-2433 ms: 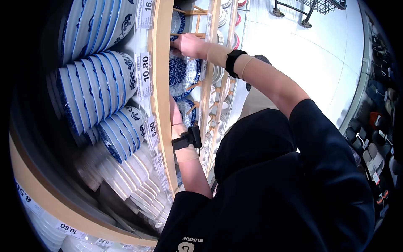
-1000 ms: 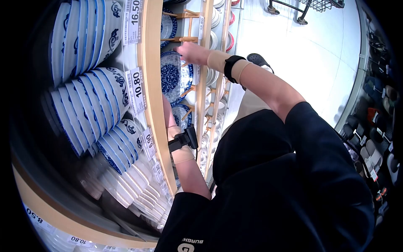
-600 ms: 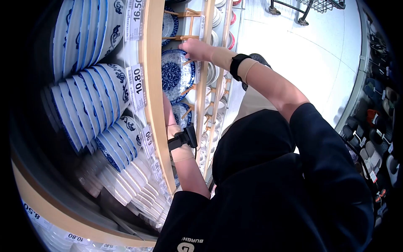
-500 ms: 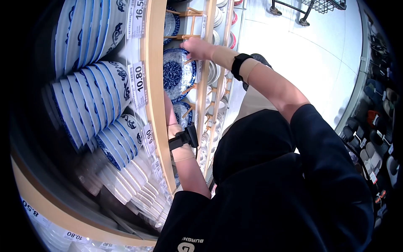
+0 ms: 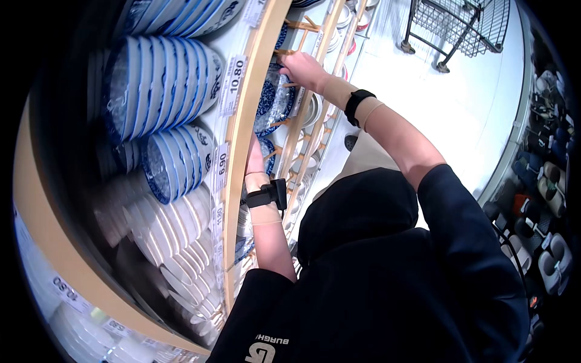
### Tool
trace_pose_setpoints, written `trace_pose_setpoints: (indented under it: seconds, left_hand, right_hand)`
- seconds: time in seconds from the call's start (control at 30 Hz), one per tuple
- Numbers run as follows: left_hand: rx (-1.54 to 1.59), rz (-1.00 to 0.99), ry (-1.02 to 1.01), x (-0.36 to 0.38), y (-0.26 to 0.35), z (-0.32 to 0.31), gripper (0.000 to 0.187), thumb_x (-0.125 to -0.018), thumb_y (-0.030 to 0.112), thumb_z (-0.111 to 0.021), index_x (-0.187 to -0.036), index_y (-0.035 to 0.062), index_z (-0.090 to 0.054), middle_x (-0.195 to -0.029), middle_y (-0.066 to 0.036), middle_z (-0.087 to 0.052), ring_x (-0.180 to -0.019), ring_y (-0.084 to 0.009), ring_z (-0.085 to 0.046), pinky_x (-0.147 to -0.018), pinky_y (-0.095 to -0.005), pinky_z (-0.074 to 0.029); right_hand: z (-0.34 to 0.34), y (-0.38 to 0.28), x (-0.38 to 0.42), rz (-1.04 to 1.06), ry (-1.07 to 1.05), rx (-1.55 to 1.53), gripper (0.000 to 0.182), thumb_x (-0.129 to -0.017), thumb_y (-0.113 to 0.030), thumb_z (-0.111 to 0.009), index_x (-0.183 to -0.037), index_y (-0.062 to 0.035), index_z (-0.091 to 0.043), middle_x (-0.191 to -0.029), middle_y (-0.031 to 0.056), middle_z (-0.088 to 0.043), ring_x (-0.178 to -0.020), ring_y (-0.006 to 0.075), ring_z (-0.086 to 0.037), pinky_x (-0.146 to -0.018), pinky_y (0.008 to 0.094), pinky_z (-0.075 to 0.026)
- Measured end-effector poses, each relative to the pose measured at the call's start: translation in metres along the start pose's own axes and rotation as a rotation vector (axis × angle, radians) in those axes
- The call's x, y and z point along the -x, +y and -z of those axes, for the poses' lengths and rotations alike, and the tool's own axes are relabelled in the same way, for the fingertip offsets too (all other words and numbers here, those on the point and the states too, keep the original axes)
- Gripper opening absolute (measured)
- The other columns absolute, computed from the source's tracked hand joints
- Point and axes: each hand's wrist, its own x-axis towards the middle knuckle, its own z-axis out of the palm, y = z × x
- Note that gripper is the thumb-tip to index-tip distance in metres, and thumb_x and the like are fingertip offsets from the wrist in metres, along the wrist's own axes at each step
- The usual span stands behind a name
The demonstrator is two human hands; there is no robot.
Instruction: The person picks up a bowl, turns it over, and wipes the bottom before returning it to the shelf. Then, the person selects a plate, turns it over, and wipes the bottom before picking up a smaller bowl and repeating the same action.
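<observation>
My right hand [image 5: 304, 71] reaches onto the lower shelf, its fingers curled at the upper edge of a blue-and-white patterned plate [image 5: 279, 107]. A light wooden plate rack [image 5: 302, 29] is right beside the fingertips. Whether they pinch the plate's rim or the rack is hidden. My left hand [image 5: 255, 158] is tucked behind the upper shelf's wooden edge [image 5: 247, 121], low beside the same plate. Only the back of it near the wrist shows; its fingers are hidden. Another blue-and-white plate [image 5: 267, 156] stands near my left hand.
Nested blue-and-white bowls [image 5: 160, 81] and white bowls [image 5: 172, 221] fill the upper shelf at left, behind price tags [image 5: 233, 85]. A wire shopping cart [image 5: 460, 27] stands on the pale floor [image 5: 448, 109]. Slippers [image 5: 554, 260] hang along the right.
The view has shifted, so shelves and arms appear farther right and more of the cart shows. My right hand stays at the plate's upper edge; my left stays behind the shelf edge.
</observation>
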Motion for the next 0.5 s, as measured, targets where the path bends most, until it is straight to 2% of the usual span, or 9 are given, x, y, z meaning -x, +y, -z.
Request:
trace_pose_setpoints:
  seconds: [0.13, 0.2, 0.27, 0.4, 0.47, 0.5]
  left_hand:
    - [0.037, 0.008, 0.057, 0.002, -0.017, -0.019, 0.041, -0.097, 0.040, -0.048, -0.105, 0.0064, -0.071, -0.102, -0.018, -0.072, -0.089, -0.0400, -0.068, -0.077, -0.0494, -0.054]
    - [0.072, -0.042, 0.138, 0.001, -0.032, -0.040, 0.041, -0.096, 0.040, -0.049, -0.104, 0.0072, -0.071, -0.101, -0.017, -0.072, -0.088, -0.0405, -0.067, -0.076, -0.0495, -0.053]
    - [-0.062, -0.104, 0.203, -0.001, -0.036, -0.047, 0.040, -0.096, 0.040, -0.048, -0.106, 0.0079, -0.070, -0.103, -0.017, -0.071, -0.090, -0.0398, -0.067, -0.077, -0.0486, -0.053]
    - [-0.679, -0.213, 0.237, -0.003, -0.043, -0.052, 0.040, -0.096, 0.039, -0.046, -0.110, 0.0088, -0.068, -0.109, -0.016, -0.070, -0.096, -0.0377, -0.066, -0.081, -0.0465, -0.052]
    - [-0.502, -0.269, 0.293, -0.005, -0.051, -0.066, 0.041, -0.097, 0.039, -0.045, -0.113, 0.0090, -0.067, -0.113, -0.016, -0.069, -0.100, -0.0371, -0.065, -0.084, -0.0458, -0.051]
    - [-0.169, -0.292, 0.342, -0.007, -0.060, -0.081, 0.042, -0.098, 0.040, -0.044, -0.115, 0.0089, -0.066, -0.115, -0.016, -0.068, -0.102, -0.0370, -0.064, -0.086, -0.0455, -0.051]
  right_hand:
    - [0.006, -0.011, -0.010, 0.023, 0.001, 0.110, 0.014, -0.080, 0.005, -0.058, -0.090, 0.0033, -0.068, -0.099, 0.0227, -0.068, -0.096, 0.0398, -0.067, -0.080, 0.0444, -0.058]
    - [0.009, -0.011, -0.011, 0.013, -0.035, 0.138, 0.016, -0.080, 0.005, -0.058, -0.092, 0.0028, -0.068, -0.099, 0.0226, -0.068, -0.097, 0.0398, -0.067, -0.080, 0.0446, -0.058]
    - [0.005, -0.008, -0.011, 0.007, -0.028, 0.124, 0.017, -0.080, 0.006, -0.058, -0.094, 0.0034, -0.068, -0.099, 0.0232, -0.067, -0.098, 0.0402, -0.067, -0.081, 0.0452, -0.057]
    - [-0.006, 0.003, -0.013, 0.034, 0.004, 0.105, 0.015, -0.081, 0.004, -0.059, -0.093, 0.0039, -0.068, -0.095, 0.0249, -0.067, -0.095, 0.0412, -0.067, -0.079, 0.0460, -0.057]
    - [0.002, -0.004, -0.003, 0.023, -0.012, 0.105, 0.014, -0.082, 0.003, -0.060, -0.093, 0.0030, -0.068, -0.092, 0.0253, -0.068, -0.093, 0.0415, -0.067, -0.078, 0.0462, -0.057]
    - [0.009, -0.008, 0.000, 0.019, -0.018, 0.110, 0.014, -0.082, 0.003, -0.060, -0.093, 0.0025, -0.068, -0.090, 0.0254, -0.068, -0.092, 0.0416, -0.067, -0.078, 0.0463, -0.056]
